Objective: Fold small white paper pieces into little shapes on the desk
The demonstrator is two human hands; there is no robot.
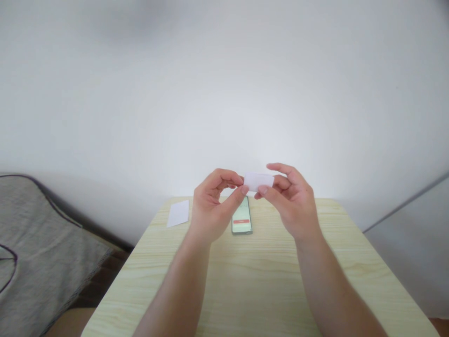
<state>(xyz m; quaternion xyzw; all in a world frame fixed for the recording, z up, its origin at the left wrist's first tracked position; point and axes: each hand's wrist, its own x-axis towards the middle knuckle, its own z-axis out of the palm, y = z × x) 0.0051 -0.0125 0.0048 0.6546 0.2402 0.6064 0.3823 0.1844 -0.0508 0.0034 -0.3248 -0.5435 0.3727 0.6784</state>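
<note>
Light wood-grain tabletop point(252, 290) stretches out beneath a person's bare left forearm point(178, 285) and right forearm point(329, 281), which angle inward. Above its far part, a small white rectangular piece of paper point(258, 181) spans the gap between the hands. The left hand point(217, 206) pinches its left end between thumb and forefinger; the right hand point(296, 201) grips it narrowly, thumb at the lower edge, fingers behind, forefinger raised clear. Below, partly hidden by the left hand, lies a dark-edged, lit smartphone point(241, 227); leftward rests a flat white sheet point(178, 214). Beyond rises a plain white wall point(224, 93).
</note>
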